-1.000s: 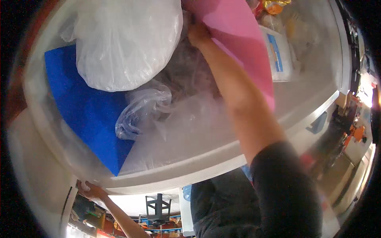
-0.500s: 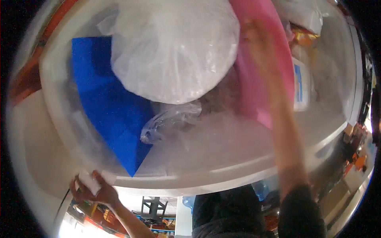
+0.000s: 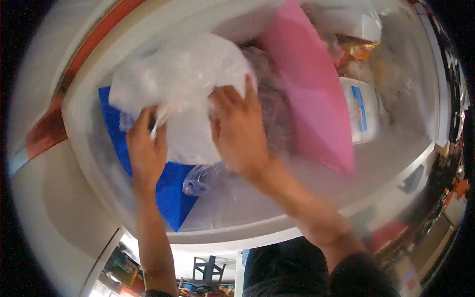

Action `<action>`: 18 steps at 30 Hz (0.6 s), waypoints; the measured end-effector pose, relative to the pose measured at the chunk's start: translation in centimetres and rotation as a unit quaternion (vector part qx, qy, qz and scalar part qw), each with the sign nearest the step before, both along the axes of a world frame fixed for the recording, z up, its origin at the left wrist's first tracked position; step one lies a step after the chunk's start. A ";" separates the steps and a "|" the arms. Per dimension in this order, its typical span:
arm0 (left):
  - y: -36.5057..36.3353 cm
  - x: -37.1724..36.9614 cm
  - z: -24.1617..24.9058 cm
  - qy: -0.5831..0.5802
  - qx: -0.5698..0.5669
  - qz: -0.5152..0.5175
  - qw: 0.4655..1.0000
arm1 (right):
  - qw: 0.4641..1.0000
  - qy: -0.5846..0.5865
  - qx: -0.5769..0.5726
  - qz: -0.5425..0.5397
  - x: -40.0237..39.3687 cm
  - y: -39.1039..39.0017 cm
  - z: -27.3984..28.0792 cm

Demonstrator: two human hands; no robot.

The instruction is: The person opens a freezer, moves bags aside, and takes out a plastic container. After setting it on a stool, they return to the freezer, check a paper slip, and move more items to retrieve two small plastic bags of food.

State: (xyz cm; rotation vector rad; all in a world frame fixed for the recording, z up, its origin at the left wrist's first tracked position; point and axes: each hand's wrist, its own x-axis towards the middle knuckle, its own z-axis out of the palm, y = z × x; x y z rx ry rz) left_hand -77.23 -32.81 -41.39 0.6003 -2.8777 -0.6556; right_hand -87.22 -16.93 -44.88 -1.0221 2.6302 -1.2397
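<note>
A large, bulky white plastic bag (image 3: 193, 141) lies in the white freezer-like chest (image 3: 237, 236), partly over a blue sheet (image 3: 173, 198). At the bag's left side, the fingers of my left hand (image 3: 146, 148) pinch a gathered strand of its plastic. My right hand (image 3: 242, 133) grips the bag's right side with curled fingers, one finger stretched upward along the edge. The fingertips are partly hidden by the hand and the plastic. Below the bag is a crumpled clear plastic bag (image 3: 198, 180), touched by neither hand.
A pink sheet (image 3: 311, 94) stands slanted to the right of my right hand. Beyond it are a white container with a blue label (image 3: 363, 116) and an orange-and-yellow packet (image 3: 358, 51). The chest's front rim runs beneath my forearms.
My right hand has left the pink sheet for the white bag. My left hand has come up from the rim onto the bag, which now looks lower and more bunched.
</note>
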 end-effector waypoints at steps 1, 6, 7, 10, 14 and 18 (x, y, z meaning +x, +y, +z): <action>0.2 1.5 0.1 0.028 -0.009 -0.004 1.000 | 1.000 -0.022 -0.012 0.000 0.5 0.3 0.2; 0.1 17.1 -3.4 0.056 -0.023 0.048 0.997 | 0.990 -0.126 -0.026 0.059 4.9 3.8 2.7; 0.7 20.7 -4.4 0.098 -0.050 0.042 0.993 | 0.985 -0.152 -0.034 0.072 5.7 4.4 3.2; 4.5 26.4 -3.5 0.045 0.258 0.294 0.919 | 0.965 -0.198 -0.014 0.173 7.2 7.0 3.5; 7.8 24.1 -0.2 0.003 0.241 0.093 0.966 | 0.934 -0.200 -0.010 0.294 5.4 11.3 2.6; 10.2 24.8 3.8 -0.111 0.367 0.050 0.922 | 0.930 -0.227 -0.030 0.288 3.6 12.0 5.1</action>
